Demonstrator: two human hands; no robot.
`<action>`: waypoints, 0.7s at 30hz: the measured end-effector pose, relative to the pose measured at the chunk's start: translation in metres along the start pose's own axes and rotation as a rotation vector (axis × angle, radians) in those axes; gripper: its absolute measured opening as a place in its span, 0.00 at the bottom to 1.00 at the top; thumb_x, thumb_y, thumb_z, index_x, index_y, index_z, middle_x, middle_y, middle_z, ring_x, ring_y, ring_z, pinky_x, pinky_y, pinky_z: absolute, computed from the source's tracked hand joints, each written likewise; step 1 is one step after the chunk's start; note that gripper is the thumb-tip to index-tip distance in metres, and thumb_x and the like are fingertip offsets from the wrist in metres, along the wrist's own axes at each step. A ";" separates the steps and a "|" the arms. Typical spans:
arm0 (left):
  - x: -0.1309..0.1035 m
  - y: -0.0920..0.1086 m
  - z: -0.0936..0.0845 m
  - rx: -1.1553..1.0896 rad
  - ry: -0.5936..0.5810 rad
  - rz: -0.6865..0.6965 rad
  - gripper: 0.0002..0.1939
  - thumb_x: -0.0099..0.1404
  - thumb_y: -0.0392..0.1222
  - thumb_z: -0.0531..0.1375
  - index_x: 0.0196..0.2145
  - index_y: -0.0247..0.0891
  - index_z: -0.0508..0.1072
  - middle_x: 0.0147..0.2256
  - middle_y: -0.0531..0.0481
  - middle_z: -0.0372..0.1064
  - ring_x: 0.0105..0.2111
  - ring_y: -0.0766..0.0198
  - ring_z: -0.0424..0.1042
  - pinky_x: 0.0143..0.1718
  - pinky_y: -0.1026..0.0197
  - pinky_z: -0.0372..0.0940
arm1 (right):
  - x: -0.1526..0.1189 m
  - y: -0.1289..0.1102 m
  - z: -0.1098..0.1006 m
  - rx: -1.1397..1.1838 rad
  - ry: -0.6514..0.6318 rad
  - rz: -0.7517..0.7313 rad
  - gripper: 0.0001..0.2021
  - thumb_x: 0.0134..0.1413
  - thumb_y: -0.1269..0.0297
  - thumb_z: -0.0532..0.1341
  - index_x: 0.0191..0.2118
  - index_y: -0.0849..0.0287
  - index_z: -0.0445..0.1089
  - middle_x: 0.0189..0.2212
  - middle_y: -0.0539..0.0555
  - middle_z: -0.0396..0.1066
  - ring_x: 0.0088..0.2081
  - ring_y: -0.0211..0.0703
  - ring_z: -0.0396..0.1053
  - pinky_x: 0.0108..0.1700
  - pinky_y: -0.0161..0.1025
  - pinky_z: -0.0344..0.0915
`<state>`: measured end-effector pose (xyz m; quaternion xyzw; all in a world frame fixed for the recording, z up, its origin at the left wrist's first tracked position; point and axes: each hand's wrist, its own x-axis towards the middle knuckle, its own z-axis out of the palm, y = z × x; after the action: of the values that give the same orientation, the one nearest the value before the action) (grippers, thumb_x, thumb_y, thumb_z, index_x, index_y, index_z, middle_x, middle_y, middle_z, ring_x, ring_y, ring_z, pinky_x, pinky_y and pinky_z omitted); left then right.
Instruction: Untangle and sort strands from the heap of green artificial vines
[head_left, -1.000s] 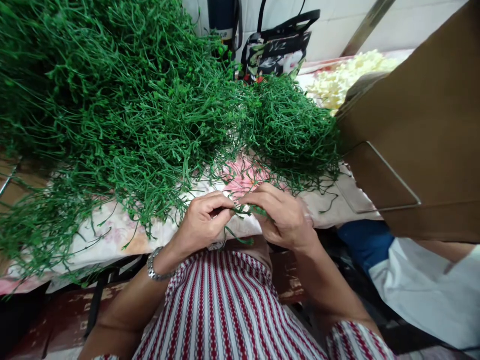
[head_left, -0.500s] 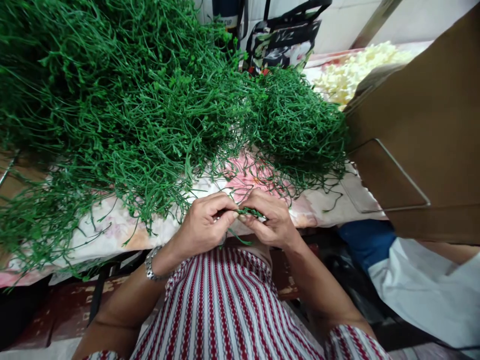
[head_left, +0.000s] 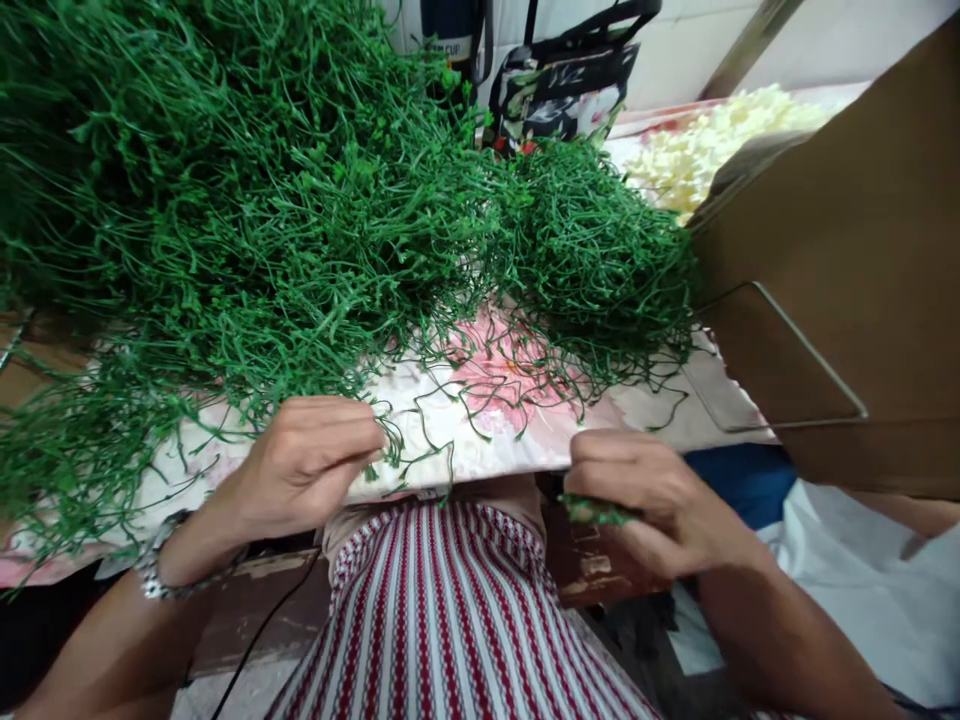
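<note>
I see my right hand (head_left: pixel 660 495) closed on a green sprig (head_left: pixel 596 513); my left hand (head_left: pixel 311 462), curled, seems to pinch stems (head_left: pixel 405 455) at the pile (head_left: pixel 285 210) edge.

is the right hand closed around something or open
Closed. The right hand has its fingers curled into a fist around a small green sprig piece, whose end pokes out on the thumb side, below the table edge.
</note>
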<state>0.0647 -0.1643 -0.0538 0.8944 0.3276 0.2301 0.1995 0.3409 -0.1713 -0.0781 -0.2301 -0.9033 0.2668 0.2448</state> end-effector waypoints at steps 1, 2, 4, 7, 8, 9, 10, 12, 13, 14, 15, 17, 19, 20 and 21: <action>0.002 0.001 -0.001 -0.039 0.001 -0.009 0.11 0.57 0.26 0.50 0.23 0.37 0.67 0.21 0.51 0.64 0.24 0.67 0.62 0.26 0.64 0.55 | 0.000 0.001 -0.003 0.000 0.053 0.029 0.09 0.56 0.70 0.48 0.27 0.59 0.61 0.21 0.50 0.56 0.25 0.37 0.57 0.29 0.35 0.54; 0.006 0.001 0.001 -0.082 -0.004 -0.019 0.11 0.59 0.28 0.50 0.25 0.36 0.69 0.22 0.50 0.65 0.25 0.67 0.64 0.27 0.64 0.57 | 0.002 0.003 -0.003 -0.001 0.109 0.051 0.07 0.57 0.69 0.50 0.29 0.59 0.61 0.25 0.52 0.60 0.29 0.38 0.60 0.32 0.36 0.57; 0.015 0.002 0.011 -0.171 0.072 -0.110 0.07 0.60 0.31 0.53 0.28 0.35 0.70 0.25 0.50 0.68 0.26 0.68 0.66 0.29 0.65 0.59 | 0.011 0.008 0.004 0.029 0.230 0.073 0.05 0.58 0.68 0.52 0.32 0.60 0.62 0.36 0.58 0.65 0.40 0.43 0.64 0.41 0.40 0.60; 0.028 0.002 0.030 -0.277 0.205 -0.278 0.04 0.59 0.32 0.57 0.29 0.35 0.71 0.26 0.51 0.71 0.27 0.68 0.68 0.29 0.67 0.61 | 0.029 0.014 0.024 0.196 0.382 0.146 0.06 0.61 0.67 0.49 0.35 0.59 0.61 0.42 0.59 0.66 0.42 0.42 0.66 0.43 0.40 0.63; 0.030 0.002 0.035 -0.310 0.222 -0.303 0.04 0.58 0.32 0.57 0.29 0.35 0.72 0.26 0.52 0.71 0.26 0.69 0.68 0.29 0.67 0.62 | 0.034 0.015 0.031 0.255 0.397 0.193 0.07 0.61 0.66 0.48 0.37 0.59 0.61 0.40 0.57 0.66 0.38 0.39 0.67 0.40 0.38 0.64; 0.031 0.001 0.038 -0.343 0.233 -0.312 0.03 0.58 0.32 0.58 0.28 0.35 0.72 0.25 0.52 0.71 0.26 0.69 0.68 0.29 0.68 0.62 | 0.038 0.015 0.038 0.302 0.401 0.233 0.07 0.62 0.65 0.48 0.39 0.59 0.62 0.38 0.56 0.67 0.36 0.38 0.67 0.38 0.37 0.64; 0.031 0.001 0.042 -0.374 0.249 -0.312 0.03 0.57 0.32 0.58 0.28 0.35 0.72 0.25 0.52 0.71 0.26 0.70 0.68 0.29 0.68 0.62 | 0.041 0.015 0.045 0.336 0.393 0.259 0.08 0.62 0.64 0.49 0.41 0.59 0.62 0.38 0.55 0.67 0.35 0.37 0.67 0.37 0.36 0.64; 0.029 0.001 0.046 -0.416 0.303 -0.308 0.04 0.57 0.31 0.58 0.28 0.35 0.72 0.25 0.53 0.71 0.25 0.70 0.68 0.29 0.69 0.62 | 0.045 0.015 0.055 0.382 0.371 0.270 0.11 0.60 0.61 0.53 0.46 0.59 0.61 0.37 0.54 0.67 0.38 0.38 0.67 0.39 0.35 0.64; 0.027 0.001 0.048 -0.432 0.329 -0.308 0.04 0.57 0.31 0.58 0.28 0.35 0.73 0.25 0.53 0.71 0.25 0.70 0.68 0.29 0.69 0.62 | 0.046 0.014 0.059 0.395 0.369 0.265 0.12 0.59 0.61 0.55 0.46 0.59 0.61 0.36 0.53 0.67 0.38 0.38 0.66 0.38 0.34 0.63; 0.025 0.000 0.050 -0.452 0.349 -0.311 0.04 0.57 0.31 0.58 0.28 0.35 0.73 0.25 0.53 0.71 0.25 0.70 0.68 0.29 0.69 0.62 | 0.047 0.013 0.062 0.398 0.374 0.264 0.10 0.58 0.61 0.56 0.44 0.59 0.62 0.33 0.52 0.67 0.35 0.37 0.66 0.36 0.33 0.63; 0.023 0.000 0.052 -0.480 0.364 -0.318 0.04 0.57 0.31 0.58 0.27 0.35 0.73 0.24 0.53 0.71 0.25 0.70 0.68 0.28 0.69 0.62 | 0.047 0.011 0.065 0.386 0.384 0.268 0.07 0.57 0.63 0.56 0.40 0.60 0.63 0.29 0.50 0.65 0.31 0.35 0.64 0.33 0.32 0.61; 0.019 0.000 0.055 -0.557 0.389 -0.355 0.03 0.57 0.33 0.59 0.26 0.35 0.72 0.23 0.53 0.69 0.24 0.70 0.66 0.27 0.69 0.61 | 0.047 0.009 0.067 0.325 0.409 0.252 0.03 0.56 0.68 0.56 0.32 0.60 0.63 0.23 0.47 0.61 0.26 0.32 0.60 0.29 0.31 0.57; 0.017 -0.002 0.058 -0.652 0.423 -0.406 0.05 0.56 0.36 0.61 0.24 0.35 0.70 0.21 0.54 0.66 0.22 0.71 0.63 0.25 0.69 0.59 | 0.046 0.008 0.067 0.275 0.434 0.207 0.04 0.56 0.71 0.55 0.29 0.60 0.62 0.22 0.47 0.60 0.24 0.32 0.58 0.28 0.31 0.56; 0.016 -0.003 0.059 -0.707 0.441 -0.430 0.06 0.56 0.38 0.62 0.23 0.35 0.70 0.20 0.55 0.64 0.21 0.72 0.61 0.23 0.69 0.58 | 0.046 0.008 0.067 0.269 0.437 0.190 0.04 0.55 0.71 0.55 0.29 0.60 0.63 0.22 0.47 0.61 0.25 0.32 0.59 0.29 0.31 0.56; 0.016 -0.004 0.059 -0.768 0.448 -0.454 0.07 0.56 0.39 0.62 0.23 0.35 0.69 0.20 0.55 0.62 0.21 0.72 0.59 0.22 0.69 0.56 | 0.047 0.009 0.066 0.272 0.437 0.184 0.04 0.56 0.71 0.55 0.30 0.60 0.63 0.23 0.48 0.61 0.26 0.32 0.59 0.29 0.32 0.56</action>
<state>0.1056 -0.1623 -0.0993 0.5910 0.4403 0.4716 0.4842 0.2698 -0.1639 -0.1173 -0.3285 -0.7601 0.3507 0.4374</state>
